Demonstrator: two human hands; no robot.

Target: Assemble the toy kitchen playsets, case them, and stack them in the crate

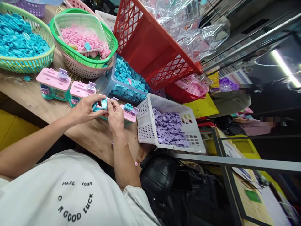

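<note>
Both my hands meet over the wooden table (94, 135) near its front edge. My left hand (86, 108) is closed, pinching a small teal plastic part (104, 103) from the left. My right hand (115, 113) is closed on the same part from the right, and a small purple piece (114, 99) shows at its fingertips. Just behind my hands lies a pink-and-teal toy body (129, 113). Two more such toys, one (54, 84) and the other (81, 91), stand to the left.
A white basket (145, 125) of purple pieces sits right of my hands. Behind are a blue basket (112, 82) of teal parts, a green basket (110, 37) with pink parts, a green basket (28, 64) of teal parts, and a tilted red crate (150, 47). A black bag (162, 182) lies below.
</note>
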